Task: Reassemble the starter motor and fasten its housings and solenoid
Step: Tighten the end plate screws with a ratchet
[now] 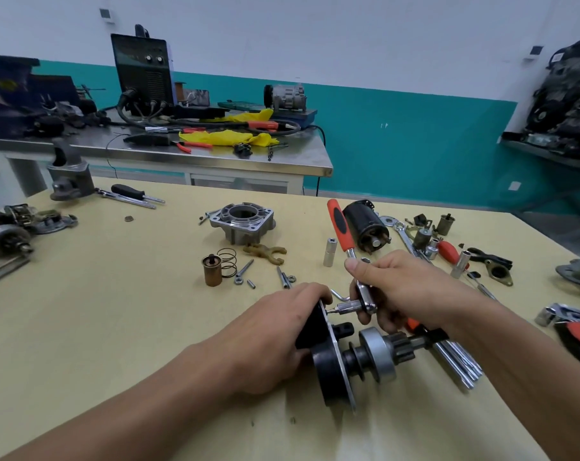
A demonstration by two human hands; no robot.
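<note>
The black starter motor body (328, 367) lies on its side on the yellow table, its metal plate and pinion gear (395, 349) pointing right. My left hand (275, 331) grips the body from the left. My right hand (398, 287) holds the head of an orange-handled ratchet (340, 227), whose socket (348, 307) sits on a bolt at the plate's upper edge. The black solenoid (366, 226) lies behind the ratchet. The grey drive-end housing (243, 221) stands in the middle of the table.
A brass plunger (212, 269), spring (228, 262), fork lever (265, 252), loose bolts (283, 277) and a socket (330, 252) lie ahead of my hands. Wrenches, sockets and small parts crowd the right side (448, 251). Another starter (7, 236) lies at the far left.
</note>
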